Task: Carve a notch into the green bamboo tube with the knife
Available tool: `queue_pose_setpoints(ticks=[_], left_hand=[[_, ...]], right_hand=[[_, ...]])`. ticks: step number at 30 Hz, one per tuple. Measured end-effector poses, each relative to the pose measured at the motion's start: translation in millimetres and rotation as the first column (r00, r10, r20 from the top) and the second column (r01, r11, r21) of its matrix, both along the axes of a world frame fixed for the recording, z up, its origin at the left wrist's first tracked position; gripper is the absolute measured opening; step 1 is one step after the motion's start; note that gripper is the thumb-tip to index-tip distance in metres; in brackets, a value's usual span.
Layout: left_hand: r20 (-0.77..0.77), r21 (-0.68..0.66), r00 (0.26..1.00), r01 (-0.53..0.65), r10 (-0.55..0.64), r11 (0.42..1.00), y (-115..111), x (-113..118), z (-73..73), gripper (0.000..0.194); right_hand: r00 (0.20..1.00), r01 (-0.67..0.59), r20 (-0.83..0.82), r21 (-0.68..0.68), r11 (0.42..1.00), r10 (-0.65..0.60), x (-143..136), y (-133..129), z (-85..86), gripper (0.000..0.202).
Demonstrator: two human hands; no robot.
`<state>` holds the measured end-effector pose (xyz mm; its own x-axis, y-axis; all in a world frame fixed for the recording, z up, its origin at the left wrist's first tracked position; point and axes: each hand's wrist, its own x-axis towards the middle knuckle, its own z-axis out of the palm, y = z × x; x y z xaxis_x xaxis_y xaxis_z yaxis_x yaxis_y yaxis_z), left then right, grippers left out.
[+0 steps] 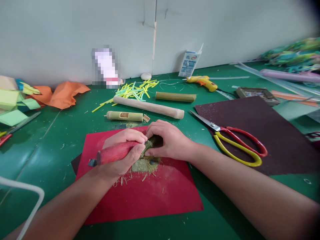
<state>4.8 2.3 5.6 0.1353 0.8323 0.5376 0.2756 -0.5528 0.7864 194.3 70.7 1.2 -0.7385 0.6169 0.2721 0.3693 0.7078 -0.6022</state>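
My left hand (125,146) is closed around the red wooden handle (116,153) of a tool. Its working end is at the bamboo, and my fingers hide most of it. A short green bamboo piece (148,145) is gripped in my right hand (167,140), low over the red sheet (150,200). Bamboo shavings (151,165) lie beneath on a greyish patch. Behind my hands rests a bamboo tube with a square notch (125,116), a small cut chip (146,118) at its end. A pale wooden stick (150,106) lies farther back.
Scissors with red and yellow handles (232,141) lie right on a dark brown sheet (280,143). At the back are a bamboo length (175,97), yellow strips (135,89), a yellow glue gun (203,82) and a drink carton (190,63). Crumpled orange paper (66,95) sits left.
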Motion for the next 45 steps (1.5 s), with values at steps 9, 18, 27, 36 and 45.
queue_pose_setpoints(ticks=[9,18,27,36,45], left_hand=[[-0.092,0.013,0.995,0.040,-0.038,0.999,0,4,7.5,0.010],[0.028,0.021,0.999,0.019,-0.019,1.000,0,4,2.7,0.015],[0.016,0.109,1.000,0.004,-0.006,0.994,-5,1,-1.1,0.014],[0.006,0.158,1.000,-0.012,0.011,0.987,0,0,-5.6,0.018],[-0.389,0.405,0.921,0.174,-0.003,0.897,-13,1,15.4,0.012]], right_hand=[[1.000,-0.009,-0.006,0.011,1.000,0.009,0,-1,1.2,0.029],[1.000,-0.009,-0.010,0.003,1.000,0.009,0,0,1.5,0.030],[1.000,-0.005,-0.006,-0.005,1.000,0.005,1,-2,2.5,0.030],[1.000,0.015,0.006,-0.030,0.999,-0.015,0,-2,6.1,0.029],[0.998,0.053,0.046,-0.057,0.997,-0.051,1,-4,4.0,0.031]])
